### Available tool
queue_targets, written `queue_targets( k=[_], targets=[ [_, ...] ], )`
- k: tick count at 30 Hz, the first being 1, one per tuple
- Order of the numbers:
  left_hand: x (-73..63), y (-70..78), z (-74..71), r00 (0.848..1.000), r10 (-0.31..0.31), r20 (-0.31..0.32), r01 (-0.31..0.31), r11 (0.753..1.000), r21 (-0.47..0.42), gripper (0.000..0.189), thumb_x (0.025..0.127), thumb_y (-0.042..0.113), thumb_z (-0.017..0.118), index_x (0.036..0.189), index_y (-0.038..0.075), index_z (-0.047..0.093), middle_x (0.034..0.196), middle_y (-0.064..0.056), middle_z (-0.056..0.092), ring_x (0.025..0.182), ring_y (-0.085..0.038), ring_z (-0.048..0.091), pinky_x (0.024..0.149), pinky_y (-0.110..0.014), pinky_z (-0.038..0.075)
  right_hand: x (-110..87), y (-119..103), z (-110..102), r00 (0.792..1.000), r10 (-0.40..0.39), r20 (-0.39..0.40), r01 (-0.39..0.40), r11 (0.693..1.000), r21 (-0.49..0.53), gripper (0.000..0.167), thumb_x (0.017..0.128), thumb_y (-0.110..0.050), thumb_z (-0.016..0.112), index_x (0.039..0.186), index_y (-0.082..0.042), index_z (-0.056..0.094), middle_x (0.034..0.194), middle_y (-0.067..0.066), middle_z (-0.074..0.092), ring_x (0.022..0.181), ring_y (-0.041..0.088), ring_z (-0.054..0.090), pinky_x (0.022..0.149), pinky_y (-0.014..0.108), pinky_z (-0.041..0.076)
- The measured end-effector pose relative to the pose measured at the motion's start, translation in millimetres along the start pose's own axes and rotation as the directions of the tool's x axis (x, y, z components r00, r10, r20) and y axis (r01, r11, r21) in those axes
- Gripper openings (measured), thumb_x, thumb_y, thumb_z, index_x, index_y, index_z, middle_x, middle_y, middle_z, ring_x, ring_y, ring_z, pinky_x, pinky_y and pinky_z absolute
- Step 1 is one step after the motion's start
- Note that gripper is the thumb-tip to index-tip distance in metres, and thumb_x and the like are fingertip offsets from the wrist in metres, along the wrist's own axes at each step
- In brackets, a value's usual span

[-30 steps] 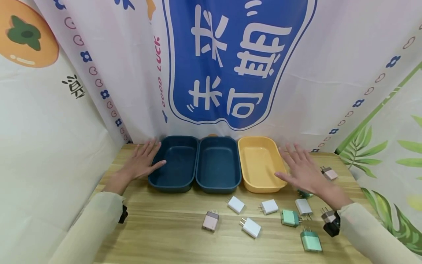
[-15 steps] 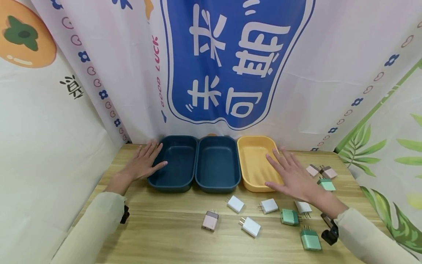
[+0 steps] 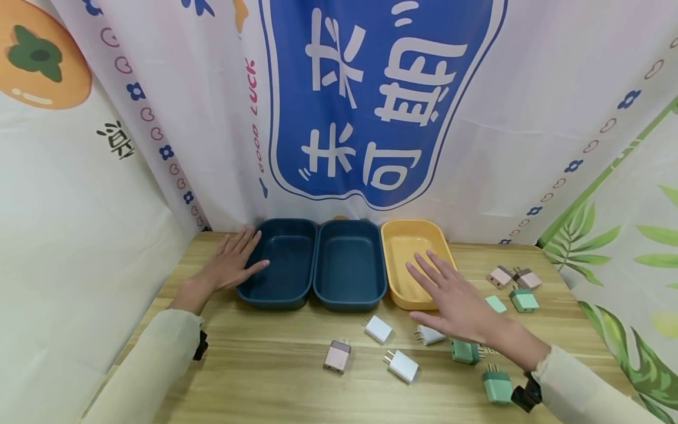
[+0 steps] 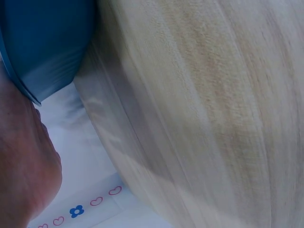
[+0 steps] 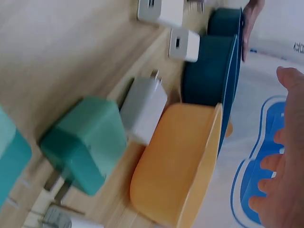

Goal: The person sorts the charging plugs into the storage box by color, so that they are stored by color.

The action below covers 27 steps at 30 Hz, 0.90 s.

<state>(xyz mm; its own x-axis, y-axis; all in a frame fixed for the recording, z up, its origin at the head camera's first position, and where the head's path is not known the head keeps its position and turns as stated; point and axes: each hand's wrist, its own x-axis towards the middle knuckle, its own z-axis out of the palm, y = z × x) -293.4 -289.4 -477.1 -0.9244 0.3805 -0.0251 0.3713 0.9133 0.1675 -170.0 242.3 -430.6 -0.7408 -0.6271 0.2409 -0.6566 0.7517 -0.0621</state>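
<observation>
My left hand [image 3: 225, 265] lies with fingers spread at the left side of the left dark blue bin [image 3: 278, 300]; in the left wrist view it appears beside that bin [image 4: 47, 42]. My right hand [image 3: 457, 303], fingers spread, hovers over the front right part of the yellow bin [image 3: 418, 300] and holds nothing. Under and around it lie plug chargers: a white charger [image 3: 429, 335] partly covered by the hand, a green charger [image 3: 464, 351], and a mint charger [image 3: 495, 304]. The right wrist view shows a green charger [image 5: 85, 142] and a white charger [image 5: 145, 109] below the hand.
A second dark blue bin [image 3: 351, 304] stands between the other two. White chargers [image 3: 378, 329] and a pink charger [image 3: 337, 356] lie in front of the bins. Pink chargers [image 3: 500, 277] and a green charger [image 3: 524, 299] lie at the right. A printed curtain [image 3: 228, 147] hangs behind.
My right hand has moved left and slightly toward me, from the yellow bin's right side to over its front, uncovering chargers at the right. The left hand has barely moved.
</observation>
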Motion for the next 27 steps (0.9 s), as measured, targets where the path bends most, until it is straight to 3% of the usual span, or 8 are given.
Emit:
queue_targets(
  k=[16, 23, 27],
  targets=[
    [0.8, -0.9, 0.0, 1.000, 0.002, 0.007, -0.001, 1.000, -0.015, 0.092, 0.108, 0.065, 0.040, 0.170, 0.004, 0.010, 0.177, -0.022, 0.004, 0.163, -0.045, 0.001, 0.128, -0.066, -0.004, -1.5, -55, 1, 0.995, -0.100, 0.003, 0.099, 0.985, 0.144, 0.092, 0.098, -0.059, 0.068, 0.167, -0.010, 0.032, 0.173, 0.012, 0.029, 0.159, 0.038, 0.027, 0.123, 0.056, 0.036],
    [0.3, -1.0, -0.7, 1.000, 0.001, 0.013, -0.001, 1.000, -0.009, 0.092, 0.108, 0.064, 0.040, 0.170, 0.004, 0.010, 0.177, -0.022, 0.004, 0.163, -0.044, 0.002, 0.128, -0.066, -0.003, -0.6, -71, 10, 0.992, -0.120, 0.031, 0.108, 0.963, 0.247, 0.091, 0.097, -0.053, 0.074, 0.167, -0.012, 0.034, 0.171, 0.009, 0.035, 0.156, 0.037, 0.036, 0.122, 0.054, 0.039],
    [0.7, 0.1, -1.3, 1.000, 0.000, 0.026, 0.000, 1.000, -0.003, 0.093, 0.108, 0.066, 0.039, 0.170, 0.004, 0.009, 0.177, -0.021, 0.003, 0.163, -0.044, 0.001, 0.129, -0.066, -0.002, 0.4, -77, 19, 0.991, -0.127, 0.036, 0.111, 0.950, 0.292, 0.089, 0.097, -0.052, 0.075, 0.167, -0.013, 0.035, 0.168, 0.010, 0.041, 0.152, 0.033, 0.043, 0.116, 0.054, 0.046]
  ],
)
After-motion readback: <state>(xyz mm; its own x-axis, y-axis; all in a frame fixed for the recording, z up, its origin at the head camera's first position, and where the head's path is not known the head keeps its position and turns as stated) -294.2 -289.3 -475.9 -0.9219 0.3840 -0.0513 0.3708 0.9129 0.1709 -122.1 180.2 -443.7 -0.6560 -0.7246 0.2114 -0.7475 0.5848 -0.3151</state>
